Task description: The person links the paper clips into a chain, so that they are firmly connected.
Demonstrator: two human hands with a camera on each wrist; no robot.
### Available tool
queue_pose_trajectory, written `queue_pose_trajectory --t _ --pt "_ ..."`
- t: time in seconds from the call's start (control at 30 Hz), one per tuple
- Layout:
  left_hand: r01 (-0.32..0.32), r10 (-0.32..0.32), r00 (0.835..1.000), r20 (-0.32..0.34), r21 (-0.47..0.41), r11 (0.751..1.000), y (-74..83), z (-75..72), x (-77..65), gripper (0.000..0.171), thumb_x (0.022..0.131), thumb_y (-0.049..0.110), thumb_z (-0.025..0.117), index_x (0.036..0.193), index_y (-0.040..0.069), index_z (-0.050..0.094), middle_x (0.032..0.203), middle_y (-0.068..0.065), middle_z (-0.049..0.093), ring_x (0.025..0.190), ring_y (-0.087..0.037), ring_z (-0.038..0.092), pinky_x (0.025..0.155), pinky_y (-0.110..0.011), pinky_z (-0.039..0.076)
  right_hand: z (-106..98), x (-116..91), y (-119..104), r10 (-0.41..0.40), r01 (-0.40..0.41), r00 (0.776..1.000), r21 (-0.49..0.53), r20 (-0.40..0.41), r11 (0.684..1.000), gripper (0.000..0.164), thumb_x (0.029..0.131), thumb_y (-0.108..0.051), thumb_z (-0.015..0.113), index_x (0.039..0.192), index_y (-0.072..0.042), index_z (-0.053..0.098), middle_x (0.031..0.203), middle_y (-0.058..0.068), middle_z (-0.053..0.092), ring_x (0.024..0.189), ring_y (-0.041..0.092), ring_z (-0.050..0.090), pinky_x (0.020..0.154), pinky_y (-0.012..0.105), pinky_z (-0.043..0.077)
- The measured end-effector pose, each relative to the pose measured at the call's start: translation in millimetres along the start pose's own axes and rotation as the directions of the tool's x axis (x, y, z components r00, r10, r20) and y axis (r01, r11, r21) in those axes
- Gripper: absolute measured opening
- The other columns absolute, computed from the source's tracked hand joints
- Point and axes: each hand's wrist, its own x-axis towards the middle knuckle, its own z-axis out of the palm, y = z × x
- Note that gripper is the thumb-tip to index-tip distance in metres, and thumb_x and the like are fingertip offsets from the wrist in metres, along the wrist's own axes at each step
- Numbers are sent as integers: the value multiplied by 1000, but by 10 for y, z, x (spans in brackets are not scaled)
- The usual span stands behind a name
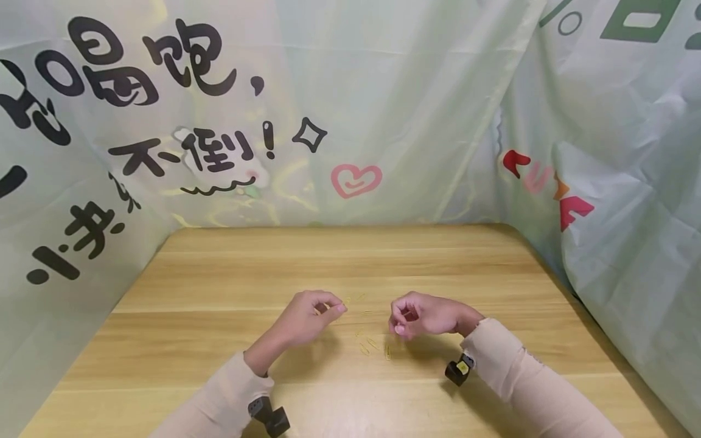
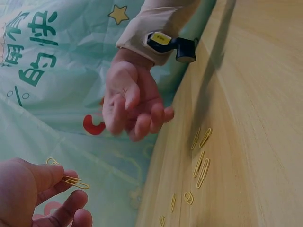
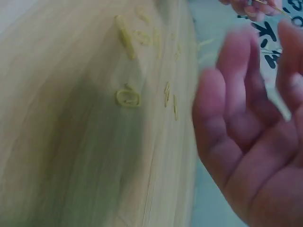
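My left hand (image 1: pixel 308 317) pinches yellow wire paper clips between thumb and forefinger, held above the table. In the left wrist view a paper clip (image 2: pixel 77 183) sticks out past the fingertips, and a wire loop (image 2: pixel 52 161) shows on the other side of the thumb. Across from it, my right hand (image 1: pixel 429 314) hovers with loosely bent fingers; its thumb and fingers are apart in the right wrist view, with nothing between them. Below and between the hands, several loose yellow paper clips (image 2: pixel 203 173) lie scattered on the wood.
The wooden table (image 1: pixel 230 261) has rounded far corners. Printed curtains (image 1: pixel 411 121) hang behind it and along both sides. A small black camera (image 1: pixel 268 417) is strapped to the left sleeve, another camera (image 1: pixel 459 370) to the right.
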Motion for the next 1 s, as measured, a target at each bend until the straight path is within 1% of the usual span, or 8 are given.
queue_pose_trajectory --t 0.13,0.4,0.5,0.6,0.67,0.77,0.87,1.0 --pt "0 0 1000 3 -3 1000 1 -1 2 14 96 22 62 92 16 74 97 4 69 83 -17 60 68 -33 51 43 28 10 36 -61 986 -148 -165 987 11 85 9 62 86 5 52 83 10 57 75 17 55 66 25 47" --pt "3 -3 1000 7 -13 1000 -7 9 1 14 96 22 62 93 16 74 98 3 69 82 -16 59 67 -33 51 160 53 34 98 -171 940 -203 -327 964 20 72 13 62 90 8 55 80 11 55 74 19 51 67 26 45" --pt "3 -3 1000 8 -14 1000 -7 12 -1 14 96 21 62 93 15 74 98 3 69 82 -16 59 67 -33 51 189 73 30 -2 -116 877 -216 -480 969 5 75 9 54 77 5 52 67 1 47 62 14 44 58 24 40" --pt "1 -1 1000 4 -13 1000 -8 11 2 14 96 22 62 93 15 74 97 3 69 83 -17 60 67 -33 51 184 99 15 -149 19 775 -213 -614 977 16 79 3 43 63 3 39 57 -3 34 51 9 31 49 22 29" --pt "0 0 1000 4 -14 1000 -7 11 3 14 96 22 62 93 15 74 97 3 69 83 -18 60 67 -33 52 168 105 5 -181 95 741 -165 -647 982 16 79 0 37 65 7 36 58 -1 32 51 11 28 48 24 26" --pt "-5 5 1000 5 -14 1000 -6 12 6 15 96 22 62 93 15 74 97 3 69 83 -17 60 67 -33 52 141 97 7 -129 111 768 -67 -628 992 22 81 -2 39 83 17 48 76 14 51 67 20 47 57 27 39" --pt "-5 5 1000 6 -11 1000 -3 13 6 15 96 22 61 93 15 74 97 3 69 83 -17 60 68 -33 52 134 75 30 -29 22 810 -20 -586 1000 31 88 0 51 113 18 53 120 28 50 109 35 55 92 37 48" --pt "0 0 1000 3 -14 1000 4 10 0 14 96 21 62 93 15 74 98 3 69 84 -17 60 69 -33 51 147 63 66 26 -109 818 -110 -575 988 23 90 0 63 108 14 60 134 28 46 121 42 50 102 46 42"
